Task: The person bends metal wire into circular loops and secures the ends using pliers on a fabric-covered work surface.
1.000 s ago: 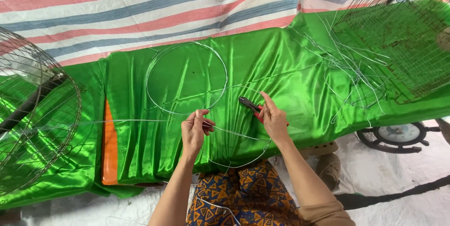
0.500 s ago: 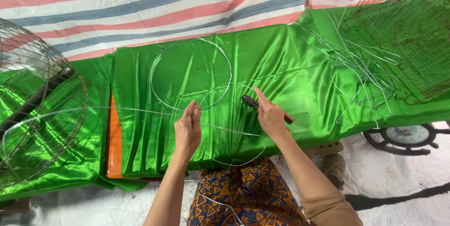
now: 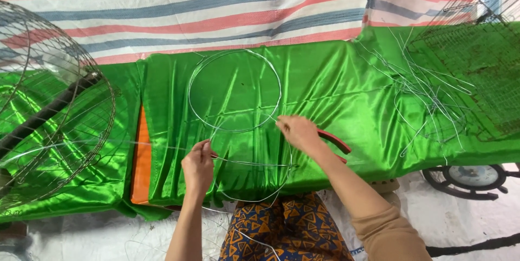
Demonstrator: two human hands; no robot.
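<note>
My left hand [image 3: 197, 166] pinches a thin silvery wire [image 3: 246, 162] that runs across a green satin cloth [image 3: 336, 82] in front of me. My right hand [image 3: 298, 132] grips red-handled pliers [image 3: 335, 141], the handles sticking out to its right, the jaws hidden at the wire. This wire curves into a loop [image 3: 254, 198] hanging over the cloth's near edge between my hands. A finished round wire ring [image 3: 234, 90] lies flat on the cloth just beyond them.
A large round wire cage [image 3: 49, 115] stands at the left. A tangle of cut wire pieces [image 3: 428, 93] and a wire mesh frame [image 3: 476, 60] lie at the right. An orange strip [image 3: 142, 158] shows under the cloth. Striped tarp [image 3: 216, 6] lies behind.
My right hand has slid left along the cloth with the pliers to the wire loop. My left hand has kept its pinch on the wire and dropped slightly.
</note>
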